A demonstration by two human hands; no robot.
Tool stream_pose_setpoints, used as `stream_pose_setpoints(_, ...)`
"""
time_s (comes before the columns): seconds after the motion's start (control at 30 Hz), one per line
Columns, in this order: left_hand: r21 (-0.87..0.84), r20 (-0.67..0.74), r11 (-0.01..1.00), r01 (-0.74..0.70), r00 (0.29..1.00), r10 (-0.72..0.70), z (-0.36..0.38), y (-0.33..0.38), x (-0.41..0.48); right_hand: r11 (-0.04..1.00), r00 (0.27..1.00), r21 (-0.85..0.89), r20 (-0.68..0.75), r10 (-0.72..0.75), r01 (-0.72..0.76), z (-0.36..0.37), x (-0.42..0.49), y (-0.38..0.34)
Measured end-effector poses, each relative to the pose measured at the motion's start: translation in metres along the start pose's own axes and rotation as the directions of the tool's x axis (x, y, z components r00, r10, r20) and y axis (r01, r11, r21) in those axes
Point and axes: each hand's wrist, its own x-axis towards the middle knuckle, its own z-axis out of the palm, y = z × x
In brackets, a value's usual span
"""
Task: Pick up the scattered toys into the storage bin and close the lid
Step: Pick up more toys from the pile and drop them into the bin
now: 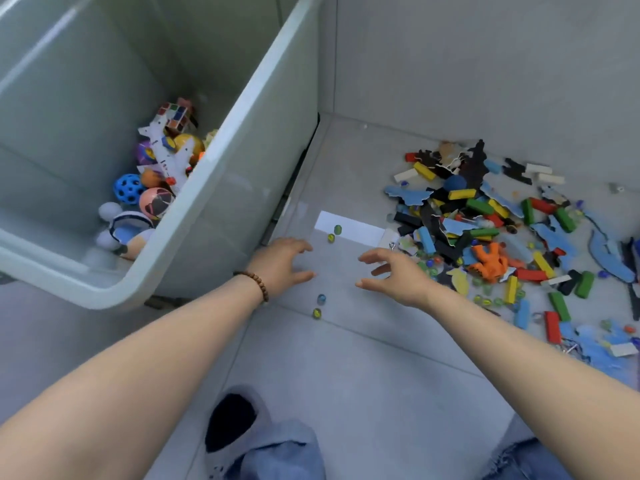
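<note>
Fingers of the left hand (285,263) and right hand (398,275) spread wide, empty, above loose marbles (321,299) on the floor just right of the storage bin (221,188).

Marbles look glassy, hard and prone to roll, so scooping suits better than pinching; beyond them lies a pile (502,230) of stiff painted blocks and thin flat puzzle pieces, likely light.

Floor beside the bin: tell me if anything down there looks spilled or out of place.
Yes. A heap of blocks and puzzle pieces lies spilled across the floor right of the storage bin, and loose marbles have rolled away from it, lying between and near the open left hand and right hand.
</note>
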Motion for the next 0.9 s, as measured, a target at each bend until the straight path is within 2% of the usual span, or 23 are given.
stream_pose_setpoints(0.17,-0.141,0.039,0.99,-0.017,0.999,0.023,0.06,-0.021,-0.005,0.998,1.0,0.063,-0.009,-0.024,0.025,0.027,0.022,0.02)
stream_pose_setpoints(0.23,-0.214,-0.001,0.976,-0.026,1.0,0.027,0.069,-0.022,-0.002,0.997,0.999,0.074,-0.03,-0.03,0.032,0.032,0.027,0.028)
stream_pose_setpoints(0.37,-0.243,-0.056,0.967,-0.071,0.997,0.059,0.081,-0.019,0.004,0.989,0.998,0.143,-0.066,-0.022,0.031,0.039,0.027,0.038)
stream_pose_setpoints(0.5,-0.328,-0.147,0.944,-0.038,0.989,-0.011,0.087,-0.022,0.005,0.982,0.996,0.18,-0.071,-0.045,0.057,0.052,0.02,0.038)
stream_pose_setpoints(0.57,-0.43,-0.189,0.903,0.017,0.976,-0.108,0.086,-0.027,0.001,0.979,0.998,0.194,-0.033,-0.05,0.055,0.065,0.018,0.035)
stream_pose_setpoints(0.67,-0.545,-0.154,0.832,0.107,0.962,-0.225,0.085,-0.038,-0.011,0.986,0.996,0.144,0.017,-0.088,0.084,0.09,0.017,0.031)
stream_pose_setpoints(0.73,-0.597,-0.132,0.791,0.133,0.956,-0.261,0.084,-0.042,-0.02,0.99,0.993,0.072,0.005,-0.12,0.119,0.106,0.018,0.03)
stream_pose_setpoints(0.8,-0.701,-0.11,0.699,0.14,0.948,-0.299,0.085,-0.041,-0.026,0.99,0.99,-0.03,-0.032,-0.14,0.139,0.116,0.02,0.028)
stream_pose_setpoints(0.9,-0.774,-0.091,0.612,0.16,0.929,-0.358,0.087,-0.041,-0.027,0.987,0.988,-0.11,-0.082,-0.13,0.121,0.124,0.023,0.028)
